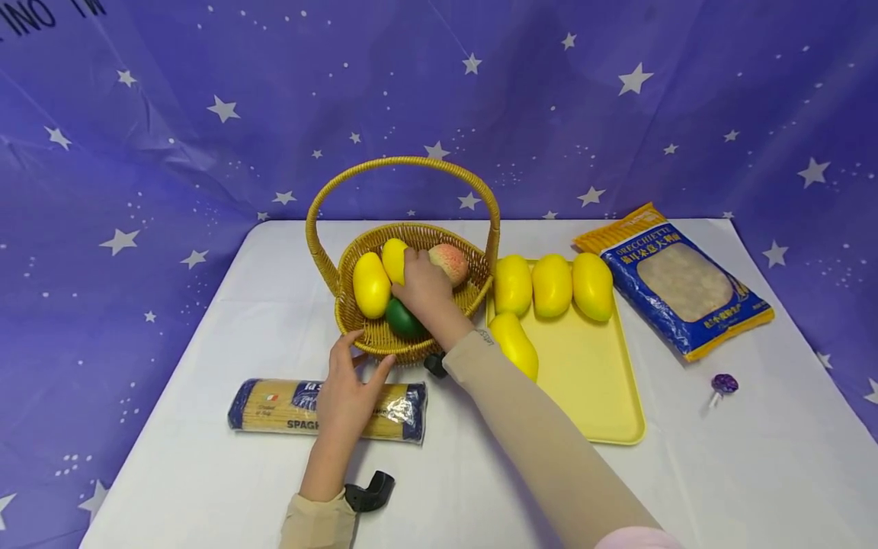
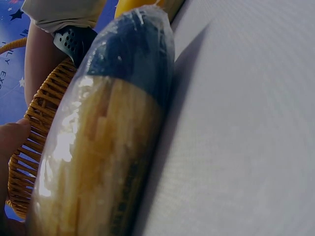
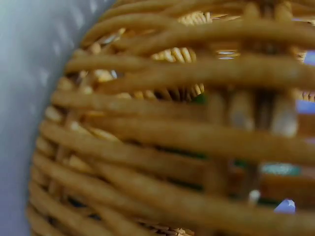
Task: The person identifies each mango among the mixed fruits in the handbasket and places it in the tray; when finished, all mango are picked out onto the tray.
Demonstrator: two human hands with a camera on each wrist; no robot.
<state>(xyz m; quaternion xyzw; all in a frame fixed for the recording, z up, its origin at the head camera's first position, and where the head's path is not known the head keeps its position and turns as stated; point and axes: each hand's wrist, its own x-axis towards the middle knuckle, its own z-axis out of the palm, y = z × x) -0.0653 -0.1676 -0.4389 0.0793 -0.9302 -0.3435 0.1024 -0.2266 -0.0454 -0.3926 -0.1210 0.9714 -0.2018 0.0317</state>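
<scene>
In the head view, a wicker basket (image 1: pixel 414 357) with a tall arched handle holds a yellow mango (image 1: pixel 372 285), a second yellow mango (image 1: pixel 394 258), a peach (image 1: pixel 449 264) and a dark green fruit (image 1: pixel 403 320). Reaching inside, my right hand (image 1: pixel 427 288) grips the second mango from its right side; its fingertips are partly hidden. My left hand (image 1: pixel 345 396) is over a spaghetti pack (image 1: pixel 274 406), fingers spread at the basket's front rim. The left wrist view shows the thumb (image 2: pixel 15 135) against the basket wall. Only blurred wicker (image 3: pixel 172 132) fills most of the right wrist view.
Right of the basket, a yellow tray (image 1: pixel 583 389) bears several yellow mangoes (image 1: pixel 552 285). An orecchiette bag (image 1: pixel 686 282) lies beyond its right edge, partly behind it. A purple lollipop (image 1: pixel 724 383) is on the white table (image 1: pixel 206 488) at the right. A purple starred cloth (image 1: pixel 384 91) hangs behind.
</scene>
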